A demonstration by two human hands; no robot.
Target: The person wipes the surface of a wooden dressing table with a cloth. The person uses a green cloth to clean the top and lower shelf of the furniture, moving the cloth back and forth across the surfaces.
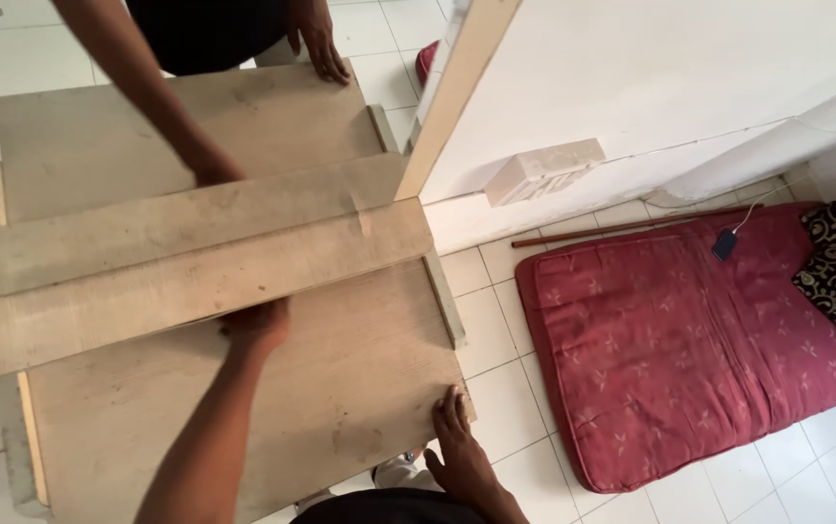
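Left hand presses the near plank; right hand lies flat on the plywood sheet.

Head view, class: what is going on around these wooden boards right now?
Two people face each other across a large pale plywood sheet lying flat above the white tiled floor. The camera wearer's left hand presses the nearer of two long narrow wooden strips laid across it; their right hand rests at the sheet's near edge. The other person's hand steadies the farther strip. A red patterned mattress lies to the right.
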